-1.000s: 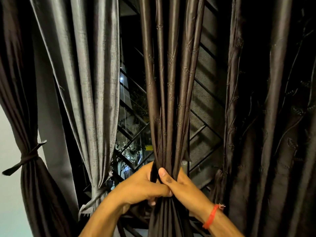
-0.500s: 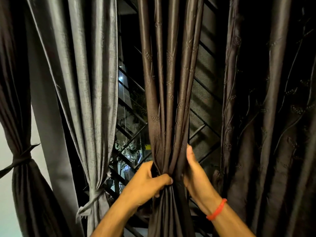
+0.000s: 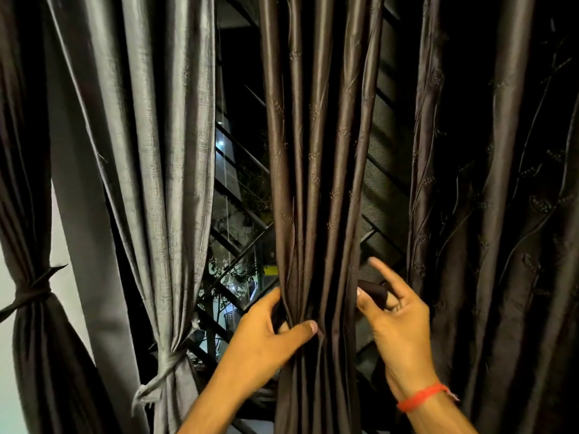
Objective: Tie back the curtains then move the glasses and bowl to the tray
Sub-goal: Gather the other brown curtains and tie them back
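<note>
The left hand gripped the gathered dark brown embroidered curtain panel at centre, thumb across its front. The right hand, just right of the panel, pinched a dark brown fabric tie-back strip. The grey silky curtain hung tied at left

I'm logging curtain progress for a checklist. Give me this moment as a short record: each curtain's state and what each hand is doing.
far-left dark curtain: tied back
grey curtain: tied back with a grey knot
middle brown curtain: gathered, not yet tied
far-right dark curtain: hanging loose
left hand: grips the gathered brown curtain
right hand: pinches a dark tie strip beside the bundle
glasses, bowl, tray: not in view
</note>
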